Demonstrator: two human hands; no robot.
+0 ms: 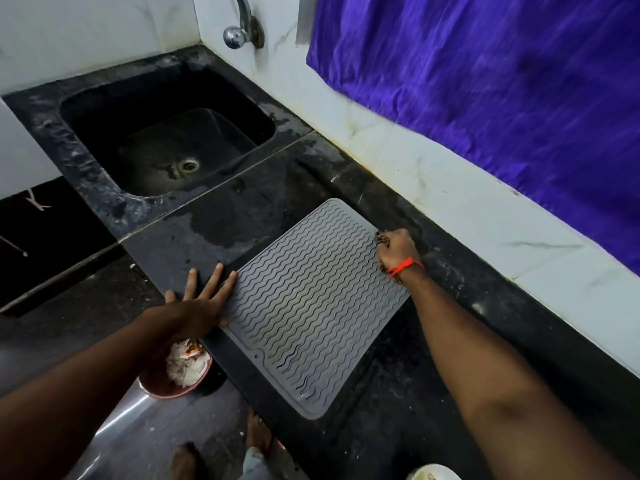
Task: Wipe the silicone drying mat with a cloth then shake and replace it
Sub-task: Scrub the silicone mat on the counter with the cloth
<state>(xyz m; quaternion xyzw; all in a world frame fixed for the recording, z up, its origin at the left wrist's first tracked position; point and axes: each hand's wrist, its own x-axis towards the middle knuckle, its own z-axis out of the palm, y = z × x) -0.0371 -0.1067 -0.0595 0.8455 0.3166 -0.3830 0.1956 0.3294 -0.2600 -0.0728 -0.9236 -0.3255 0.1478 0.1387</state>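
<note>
A grey silicone drying mat [311,306] with wavy ridges lies flat on the black stone counter [398,393], its near corner reaching the counter's front edge. My left hand [199,303] rests flat on the counter, fingers spread, fingertips touching the mat's left edge. At the mat's far right edge, my right hand [396,249], with a red thread on its wrist, has its fingers curled on the rim. No wiping cloth is visible in either hand.
A black sink [52,126] with a wall tap [242,26] sits at the far left. Purple fabric [485,81] hangs on the tiled wall behind. Below the counter stand a bowl [180,368] of white scraps and my feet [258,434]. A white dish [433,472] shows at the bottom edge.
</note>
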